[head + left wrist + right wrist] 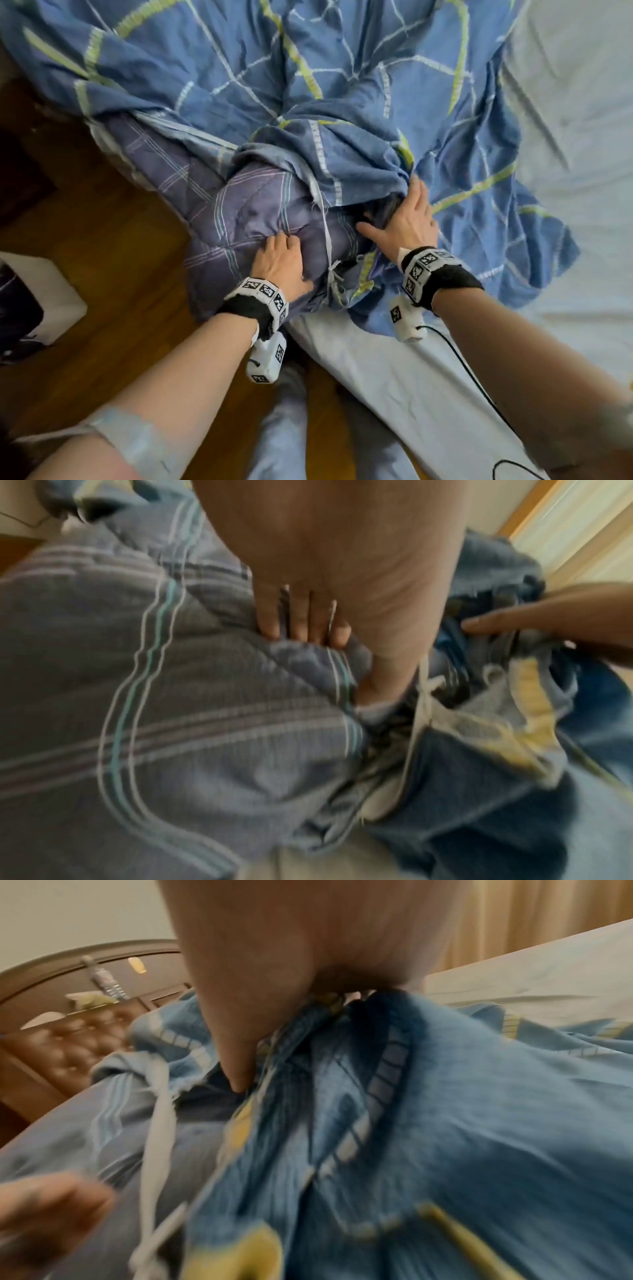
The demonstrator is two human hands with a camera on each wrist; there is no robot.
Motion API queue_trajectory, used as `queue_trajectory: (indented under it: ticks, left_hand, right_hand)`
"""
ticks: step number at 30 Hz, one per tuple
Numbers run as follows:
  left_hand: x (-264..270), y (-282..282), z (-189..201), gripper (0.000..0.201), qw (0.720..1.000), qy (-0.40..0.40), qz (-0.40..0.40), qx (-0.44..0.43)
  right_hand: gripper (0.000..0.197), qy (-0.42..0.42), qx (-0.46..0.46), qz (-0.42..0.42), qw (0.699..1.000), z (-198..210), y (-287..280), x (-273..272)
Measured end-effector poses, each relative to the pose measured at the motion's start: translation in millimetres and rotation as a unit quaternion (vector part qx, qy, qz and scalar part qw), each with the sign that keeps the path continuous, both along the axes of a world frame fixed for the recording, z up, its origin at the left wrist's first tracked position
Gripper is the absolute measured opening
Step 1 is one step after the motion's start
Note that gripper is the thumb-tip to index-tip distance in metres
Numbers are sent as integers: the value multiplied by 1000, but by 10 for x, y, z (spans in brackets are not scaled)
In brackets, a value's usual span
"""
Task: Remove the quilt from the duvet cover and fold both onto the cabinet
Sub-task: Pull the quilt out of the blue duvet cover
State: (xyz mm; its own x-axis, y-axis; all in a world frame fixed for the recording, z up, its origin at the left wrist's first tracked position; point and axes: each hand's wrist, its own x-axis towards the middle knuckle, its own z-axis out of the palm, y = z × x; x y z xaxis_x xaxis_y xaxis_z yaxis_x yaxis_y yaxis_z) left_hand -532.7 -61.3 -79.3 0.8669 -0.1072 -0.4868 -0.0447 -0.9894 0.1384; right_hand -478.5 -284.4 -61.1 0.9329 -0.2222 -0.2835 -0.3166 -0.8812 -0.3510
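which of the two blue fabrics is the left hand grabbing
The purplish plaid quilt, with thin pale stripes. The left hand bunches it; the brighter blue duvet cover with yellow-green lines is under the right hand.

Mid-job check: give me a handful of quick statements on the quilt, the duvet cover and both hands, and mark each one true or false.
1. The left hand grips a fold of the purple-grey plaid quilt. True.
2. The quilt is completely out of the blue duvet cover. False: part of it still sits inside the cover's opening.
3. The right hand is at the cover's opening, holding its bunched edge. True.
4. Both pieces already lie folded on the cabinet. False: they lie crumpled on the bed.
5. A white tie string hangs at the opening. True.
6. The left hand is empty and flat on the floor. False: it holds quilt fabric.
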Motion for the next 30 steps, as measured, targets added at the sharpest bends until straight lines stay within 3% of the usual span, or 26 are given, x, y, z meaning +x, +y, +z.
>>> queue_trajectory:
  ticks: [2,3,7,10,13,17,19,26,28,30]
  left_hand:
    - [-223,-122,-200,121,999,-1,0,50]
    - [-301,-161,-306,129,997,-12,2,76]
    - [-309,-173,-488,85,987,-94,11,131]
    - [-117,-109,-457,68,989,-83,-1,126]
    - [91,-5,-357,42,992,-64,-26,104]
    - [288,133,-79,30,994,-61,-8,89]
    - [366,250,123,32,994,-70,5,86]
    - [835,990,940,33,980,-158,40,114]
    - [864,942,994,43,982,-149,67,98]
    - [802,816,918,61,982,-137,79,100]
  right_hand:
    - [144,18,-5,-8,1000,-47,41,-292]
    - [149,42,-6,-16,999,-78,82,-453]
    - [156,125,5,-95,988,-393,273,-965]
    - [149,112,116,-200,966,-675,390,-1062]
    - [117,151,153,-200,956,-870,391,-1027]
    - [37,151,96,-182,967,-835,204,-988]
    - [27,133,63,-173,974,-662,63,-942]
    - [25,55,-4,-255,965,238,-835,-672]
    - [28,40,9,-264,964,338,-697,-566]
    - [50,18,69,-284,956,300,-391,-509]
